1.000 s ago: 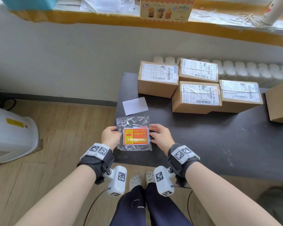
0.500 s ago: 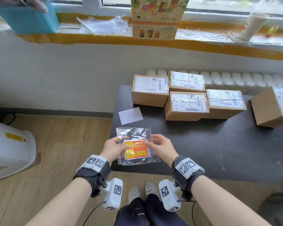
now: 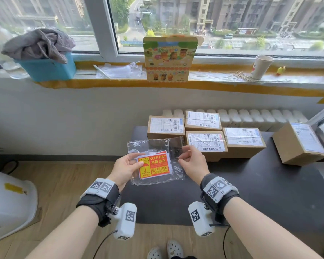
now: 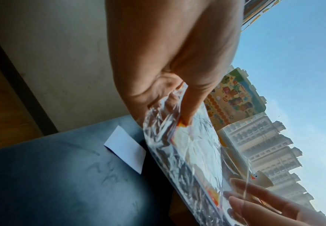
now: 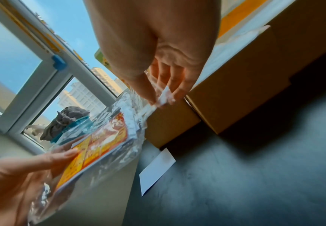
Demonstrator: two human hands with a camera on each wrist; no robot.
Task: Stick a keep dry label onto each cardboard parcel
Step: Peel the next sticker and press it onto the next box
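Note:
A clear plastic bag (image 3: 158,146) with a stack of red and yellow keep dry labels (image 3: 153,166) inside is held up above the dark table (image 3: 269,184). My left hand (image 3: 128,165) pinches the bag's left side over the labels (image 4: 185,122). My right hand (image 3: 188,159) pinches the bag's right edge (image 5: 158,100). Several cardboard parcels (image 3: 206,144) with white shipping slips sit in a cluster at the table's far side. One more parcel (image 3: 299,144) stands apart at the right.
A white slip of paper (image 5: 156,171) lies on the table below the bag. A white radiator (image 3: 251,116) runs behind the parcels. The sill holds a blue tub (image 3: 47,68), a printed card (image 3: 169,58) and a paper cup (image 3: 261,67). A white appliance (image 3: 7,199) stands at left.
Both hands have lifted the bag of labels off the table and up toward the head camera. The head view has tilted up to show the window.

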